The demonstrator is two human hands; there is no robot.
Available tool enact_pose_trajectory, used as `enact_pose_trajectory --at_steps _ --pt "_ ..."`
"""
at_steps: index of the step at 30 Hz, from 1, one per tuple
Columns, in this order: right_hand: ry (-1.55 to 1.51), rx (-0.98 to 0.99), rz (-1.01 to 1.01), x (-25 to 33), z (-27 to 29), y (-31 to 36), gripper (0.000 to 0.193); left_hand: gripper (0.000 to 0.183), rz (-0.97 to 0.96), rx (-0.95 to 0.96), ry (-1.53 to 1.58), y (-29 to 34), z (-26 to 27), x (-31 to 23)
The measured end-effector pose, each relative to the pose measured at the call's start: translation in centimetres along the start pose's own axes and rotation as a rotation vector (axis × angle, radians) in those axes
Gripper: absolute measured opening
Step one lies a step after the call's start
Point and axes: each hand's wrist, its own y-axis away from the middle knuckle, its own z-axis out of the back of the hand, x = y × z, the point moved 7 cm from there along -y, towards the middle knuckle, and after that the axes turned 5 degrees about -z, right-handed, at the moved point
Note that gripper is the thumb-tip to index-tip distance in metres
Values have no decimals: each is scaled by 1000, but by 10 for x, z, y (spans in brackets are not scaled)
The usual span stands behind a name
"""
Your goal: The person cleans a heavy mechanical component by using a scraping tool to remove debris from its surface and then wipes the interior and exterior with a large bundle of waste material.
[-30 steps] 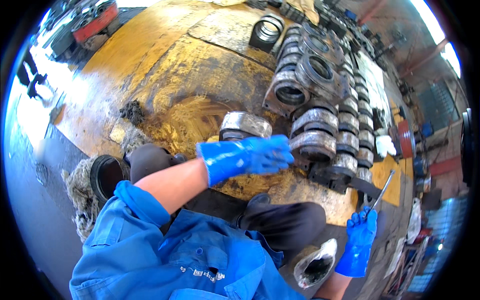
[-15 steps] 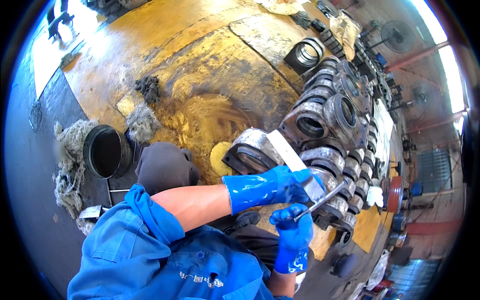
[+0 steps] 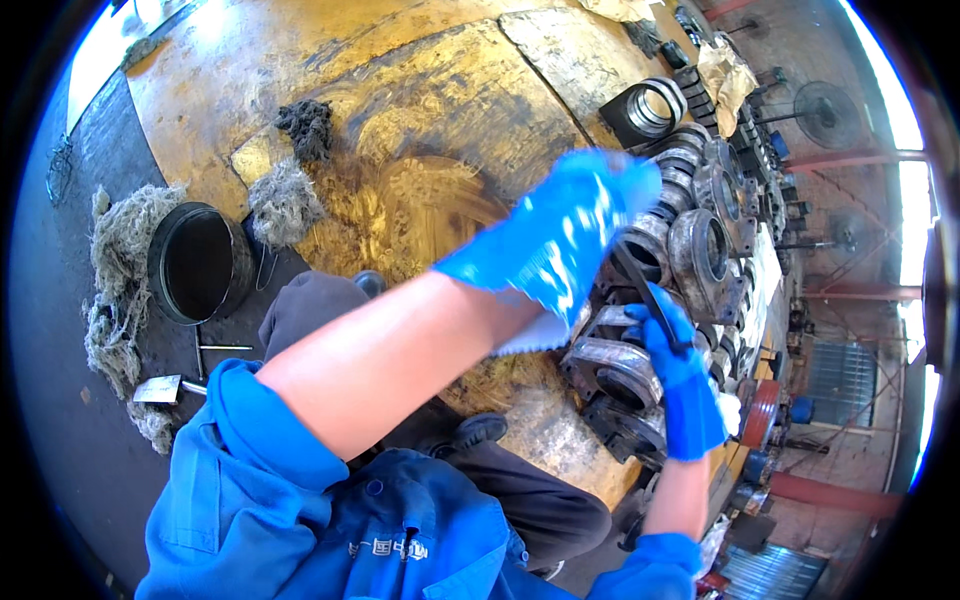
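Head cam's got the right hand (image 3: 672, 342) with fingers curled round a dark bar (image 3: 652, 302) right of centre, in front of some grimy metal housings (image 3: 686, 262), while the left hand (image 3: 612, 200), just above centre, is too blurry to tell its grip.

Open yellow floor (image 3: 450, 105), castings (image 3: 684, 252) blocking right

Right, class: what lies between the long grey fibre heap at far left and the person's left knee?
A dark, round, open-topped container lies between them, as the head view shows.
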Motion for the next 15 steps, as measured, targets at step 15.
enact_pose_trajectory --at_steps 15 --pt "1080 577 252 73 -72 -150 55 54 -108 -14 -108 -7 57 -107"
